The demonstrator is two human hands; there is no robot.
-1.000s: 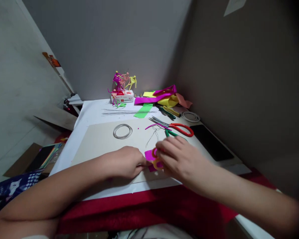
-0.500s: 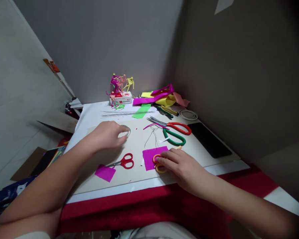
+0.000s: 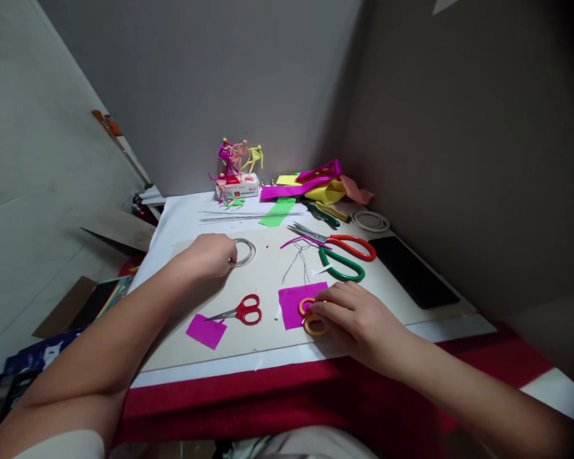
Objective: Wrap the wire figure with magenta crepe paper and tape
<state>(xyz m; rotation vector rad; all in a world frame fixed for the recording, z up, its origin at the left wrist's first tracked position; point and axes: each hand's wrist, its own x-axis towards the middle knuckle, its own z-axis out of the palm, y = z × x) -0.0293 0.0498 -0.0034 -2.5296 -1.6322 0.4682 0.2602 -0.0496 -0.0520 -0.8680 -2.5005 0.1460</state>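
My left hand (image 3: pixel 213 256) is closed on the left edge of a greyish ring-shaped coil (image 3: pixel 249 254); its exact kind is unclear. My right hand (image 3: pixel 356 319) rests over small yellow-orange-handled scissors (image 3: pixel 314 326), fingers closed by the finger loops and hiding the rest. Partly beneath those scissors is a magenta paper piece (image 3: pixel 291 306). Red-handled small scissors (image 3: pixel 249 310) lie between my hands, their tips over a smaller magenta piece (image 3: pixel 206 331). A bent wire figure (image 3: pixel 299 260), with a magenta strip (image 3: pixel 291 241) across its top, lies near large scissors (image 3: pixel 347 242) with red and green handles.
Behind are straight wires (image 3: pixel 234 218), pliers (image 3: pixel 326 214), coloured paper strips (image 3: pixel 316 185) and a small box (image 3: pixel 239 187) with little paper-wrapped figures (image 3: pixel 239 153). At right lie a black phone-like slab (image 3: pixel 411 271) and a white coil (image 3: pixel 370 221). Grey walls enclose the back and right.
My left fingers have shifted from across the ring-shaped coil to its left edge, exposing more of it. My right hand stays at the yellow-orange scissors. The whole view has shifted slightly.
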